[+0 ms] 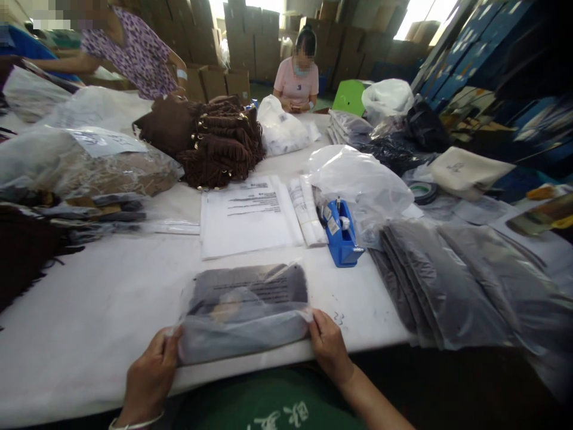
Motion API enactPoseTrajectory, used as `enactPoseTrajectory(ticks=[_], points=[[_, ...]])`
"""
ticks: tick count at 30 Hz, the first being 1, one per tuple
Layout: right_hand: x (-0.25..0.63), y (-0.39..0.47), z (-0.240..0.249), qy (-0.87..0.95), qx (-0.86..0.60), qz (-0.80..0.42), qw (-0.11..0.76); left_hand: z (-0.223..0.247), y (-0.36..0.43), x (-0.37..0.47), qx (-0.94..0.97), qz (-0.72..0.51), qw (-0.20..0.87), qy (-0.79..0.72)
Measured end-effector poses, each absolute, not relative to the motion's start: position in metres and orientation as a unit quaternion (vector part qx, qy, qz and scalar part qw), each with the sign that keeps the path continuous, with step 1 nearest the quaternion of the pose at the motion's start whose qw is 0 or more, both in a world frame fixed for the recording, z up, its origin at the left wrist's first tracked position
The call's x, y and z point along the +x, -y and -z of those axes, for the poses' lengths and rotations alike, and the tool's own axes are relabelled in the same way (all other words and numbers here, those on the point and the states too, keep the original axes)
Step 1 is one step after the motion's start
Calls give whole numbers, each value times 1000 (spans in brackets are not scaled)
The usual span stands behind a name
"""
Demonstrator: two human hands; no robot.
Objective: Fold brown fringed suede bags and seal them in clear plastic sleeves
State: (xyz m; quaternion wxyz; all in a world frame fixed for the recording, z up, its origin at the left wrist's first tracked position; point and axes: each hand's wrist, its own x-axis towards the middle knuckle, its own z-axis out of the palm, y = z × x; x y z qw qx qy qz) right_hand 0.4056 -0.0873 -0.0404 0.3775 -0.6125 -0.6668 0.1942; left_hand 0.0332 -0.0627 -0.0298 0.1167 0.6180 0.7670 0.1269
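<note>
Bagged dark item [250, 292] lies flat at near edge of white desk [102, 286], between the two hands, plastic folded over its lower half. Left hand [151, 370] at its 8 o'clock corner: fingers clamped on the plastic edge, thumb on top. Right hand [330, 346] at 3 o'clock: fingers pinching the plastic there. Printed text visible on bag's upper part.

From the bagged item: stack of printed clear bags [246, 221] at 12 o'clock, blue tape dispenser [342, 236] at 2 o'clock, pile of bagged grey items [452, 280] at 3 o'clock, brown fringed bags [215, 140] at 11 to 12 o'clock, farther off. Person in pink [296, 80] across the desk.
</note>
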Motion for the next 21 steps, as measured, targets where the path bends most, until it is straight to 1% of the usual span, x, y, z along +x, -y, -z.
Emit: enactPoseTrajectory(ticks=[2,3,5,6,8,10,13,15,18,21], points=[[400,91,40,637,-654,-207,351,17,58,35,640,-117,89,-754],[398,91,40,624,-670,-214,340,8,55,39,665,-134,51,-733],[396,90,37,610,-687,-222,326,-11,48,52,732,-194,-25,-653],[395,90,36,606,-691,-224,323,-21,46,63,770,-217,-39,-599],[395,90,33,600,-697,-227,320,-36,41,87,841,-220,-5,-494],[396,90,30,595,-701,-231,320,-44,37,112,883,-172,74,-430],[399,92,24,586,-691,-266,328,-40,30,132,877,-115,179,-430],[403,92,20,593,-672,-298,328,-31,27,134,855,-131,224,-449],[409,85,15,624,-632,-321,328,-15,24,129,840,-185,224,-459],[411,73,14,622,-623,-337,335,-3,27,128,843,-185,162,-478]])
